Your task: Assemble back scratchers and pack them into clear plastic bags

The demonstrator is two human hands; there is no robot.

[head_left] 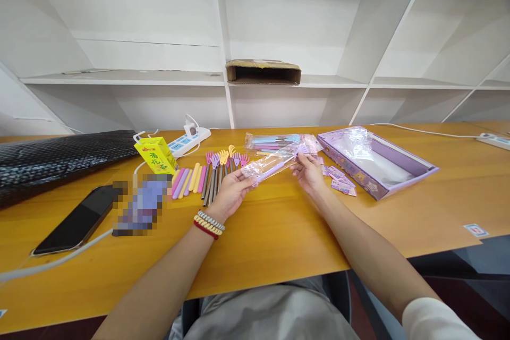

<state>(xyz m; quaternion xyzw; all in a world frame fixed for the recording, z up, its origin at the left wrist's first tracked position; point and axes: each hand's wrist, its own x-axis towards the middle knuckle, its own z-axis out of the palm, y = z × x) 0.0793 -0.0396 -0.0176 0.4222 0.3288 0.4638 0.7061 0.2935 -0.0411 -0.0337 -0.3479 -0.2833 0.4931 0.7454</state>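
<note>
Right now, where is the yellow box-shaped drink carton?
In the head view, the carton is on the left side of the wooden table, between the dark textured bundle and the white power strip.

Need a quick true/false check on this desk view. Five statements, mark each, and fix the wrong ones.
1. Left hand and right hand both hold the clear plastic sleeve. True.
2. The bracelets are on the right wrist. False: they are on the left wrist.
3. The cardboard box sits on the shelf. True.
4. The yellow drink carton stands inside the purple box. False: it is beside the power strip, on the left side of the desk.
5. The loose claw heads are all purple. False: some are yellow or pink.
</note>
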